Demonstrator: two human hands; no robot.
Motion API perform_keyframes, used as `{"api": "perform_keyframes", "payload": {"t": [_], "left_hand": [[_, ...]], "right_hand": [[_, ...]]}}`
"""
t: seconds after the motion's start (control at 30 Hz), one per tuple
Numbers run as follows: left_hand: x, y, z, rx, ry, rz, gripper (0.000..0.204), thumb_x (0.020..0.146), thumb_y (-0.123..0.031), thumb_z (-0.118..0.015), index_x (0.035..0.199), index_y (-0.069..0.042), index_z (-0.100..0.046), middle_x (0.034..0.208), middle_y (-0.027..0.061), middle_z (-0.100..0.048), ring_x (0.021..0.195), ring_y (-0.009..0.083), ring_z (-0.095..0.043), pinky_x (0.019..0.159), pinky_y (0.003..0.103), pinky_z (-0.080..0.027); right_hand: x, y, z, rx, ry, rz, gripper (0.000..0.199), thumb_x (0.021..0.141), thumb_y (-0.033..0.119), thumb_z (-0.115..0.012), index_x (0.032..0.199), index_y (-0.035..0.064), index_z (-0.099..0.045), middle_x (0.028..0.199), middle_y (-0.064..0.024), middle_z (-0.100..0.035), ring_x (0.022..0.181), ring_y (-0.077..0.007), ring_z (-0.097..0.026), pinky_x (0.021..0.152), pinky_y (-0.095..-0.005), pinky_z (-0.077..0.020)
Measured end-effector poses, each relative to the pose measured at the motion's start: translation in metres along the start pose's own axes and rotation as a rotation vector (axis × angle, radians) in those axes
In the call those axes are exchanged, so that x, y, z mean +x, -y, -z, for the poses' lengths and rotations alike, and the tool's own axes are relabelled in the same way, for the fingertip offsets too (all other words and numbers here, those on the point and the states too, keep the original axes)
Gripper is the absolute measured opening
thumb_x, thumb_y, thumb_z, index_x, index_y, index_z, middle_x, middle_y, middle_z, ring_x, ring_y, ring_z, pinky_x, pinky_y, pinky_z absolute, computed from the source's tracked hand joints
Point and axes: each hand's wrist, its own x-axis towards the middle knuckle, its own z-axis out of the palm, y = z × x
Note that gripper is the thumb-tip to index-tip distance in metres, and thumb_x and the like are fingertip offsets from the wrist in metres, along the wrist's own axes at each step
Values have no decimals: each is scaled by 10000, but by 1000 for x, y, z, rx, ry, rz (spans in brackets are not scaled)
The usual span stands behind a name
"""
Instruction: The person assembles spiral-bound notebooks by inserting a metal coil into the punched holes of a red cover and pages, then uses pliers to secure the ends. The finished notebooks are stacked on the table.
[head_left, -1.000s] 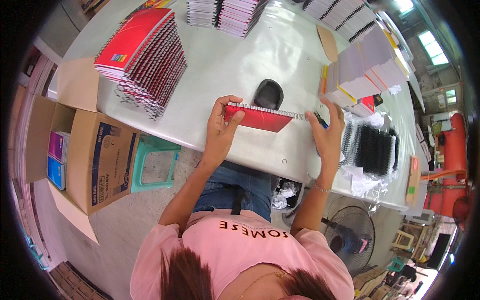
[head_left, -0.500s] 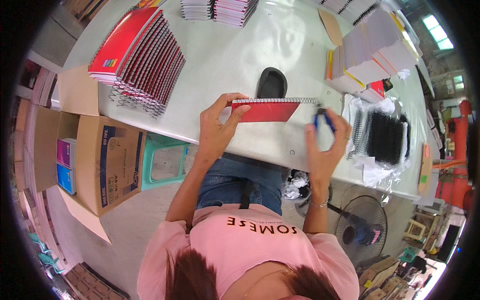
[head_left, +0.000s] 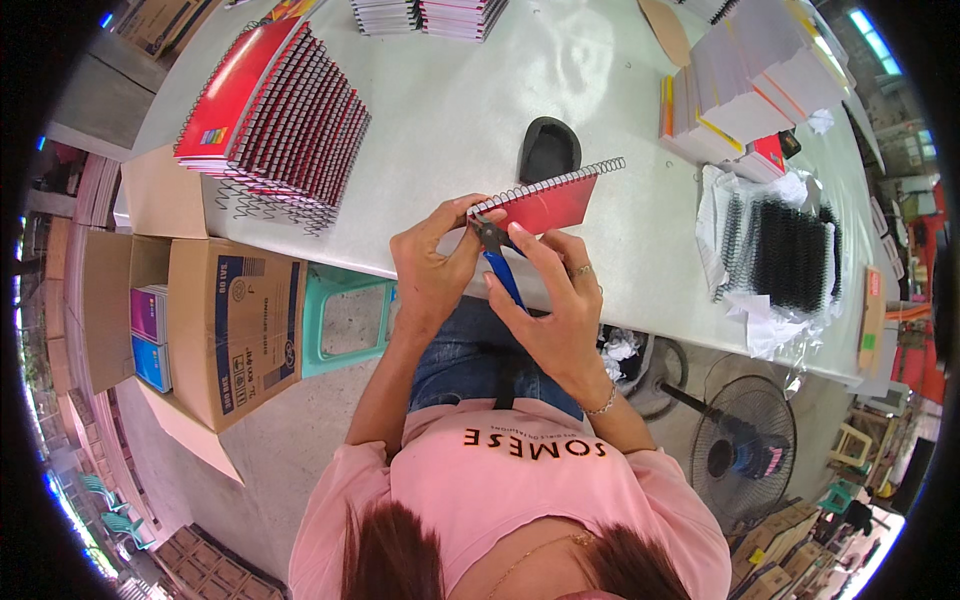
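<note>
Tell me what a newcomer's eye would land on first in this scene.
First, the red spiral notebook held up at the table's near edge: the left hand grips its coil end while the right hand puts blue-handled pliers to the wire there. Next, the tall slanting stack of red notebooks at the table's far left, and the black binding coils heaped on plastic at the right.

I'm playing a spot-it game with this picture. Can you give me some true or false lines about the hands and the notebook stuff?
1. The left hand holds a red spiral notebook. True.
2. The right hand holds blue-handled pliers. True.
3. The pliers touch the notebook's far right end. False: they sit at its left end, by the coil.
4. The red notebook stack is on the floor. False: it lies on the table.
</note>
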Motion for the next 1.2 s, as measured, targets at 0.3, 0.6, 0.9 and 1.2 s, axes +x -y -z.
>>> {"api": "perform_keyframes", "payload": {"t": [0.3, 0.6, 0.9, 1.2], "left_hand": [[1, -16, -1, 136, -22, -57, 228, 890, 34, -660, 1114, 29, -701, 978, 129, -757, 889, 134, -721, 720, 248, -571], [38, -87, 88, 261, -497, -191, 249, 868, -95, -766, 1105, -24, -742, 832, -20, -682, 712, 16, -543, 631, 178, -434], [164, -137, 256, 358, -282, -436, 375, 1018, -282, -570, 1286, -30, -637, 1158, 56, -672, 1032, 105, -627, 899, 233, -497], [224, -123, 232, 471, 181, -238, 359, 1011, -230, -429, 1215, -85, -687, 1173, 29, -672, 985, 110, -613, 944, 237, -473]], "right_hand": [[26, 6, 31, 1318, 520, -815, 294, 1026, 237, -551, 1204, 12, -488, 974, -105, -610, 773, -165, -647, 695, -300, -554], [31, -116, 81, -240, -16, -288, 333, 931, 173, -647, 1220, 26, -573, 1084, -159, -566, 1020, -293, -562, 899, -395, -444], [30, -125, 79, -425, -27, -213, 348, 915, 154, -629, 1238, 39, -572, 1204, -200, -552, 1111, -380, -511, 974, -479, -391], [27, -126, 83, -401, -22, -279, 352, 925, 178, -612, 1253, 58, -574, 1237, -192, -536, 1158, -374, -486, 1023, -480, -357]]}}
